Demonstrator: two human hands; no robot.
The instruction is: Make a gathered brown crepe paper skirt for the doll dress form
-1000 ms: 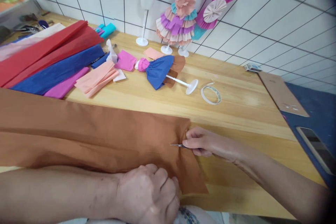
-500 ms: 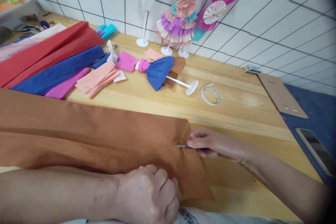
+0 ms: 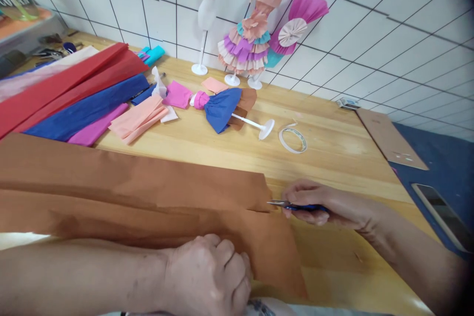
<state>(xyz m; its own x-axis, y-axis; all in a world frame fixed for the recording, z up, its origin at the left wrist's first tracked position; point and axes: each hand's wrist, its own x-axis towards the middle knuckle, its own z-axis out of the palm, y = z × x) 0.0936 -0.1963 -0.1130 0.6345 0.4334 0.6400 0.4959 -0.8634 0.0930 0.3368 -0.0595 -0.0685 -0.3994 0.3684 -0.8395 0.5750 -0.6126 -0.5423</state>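
Note:
A long sheet of brown crepe paper (image 3: 129, 192) lies across the near side of the wooden table (image 3: 333, 153). My left hand (image 3: 207, 276) is a fist pressing the paper's near edge at the table's front. My right hand (image 3: 322, 205) grips blue-handled scissors (image 3: 292, 205), whose blades point left at the paper's right end, where a slit runs into the sheet.
Red, blue, pink and peach crepe sheets (image 3: 74, 98) lie at the back left. A small mannequin in a blue paper skirt (image 3: 225, 106) lies on its side next to a tape roll (image 3: 292, 139). Dressed mannequins (image 3: 252, 39) stand by the tiled wall. Cardboard (image 3: 388, 138) and a phone (image 3: 440, 215) are at right.
My right hand has drawn the scissors back to the right, out of the paper, leaving a visible slit. The left fist stayed put. The camera tilted slightly.

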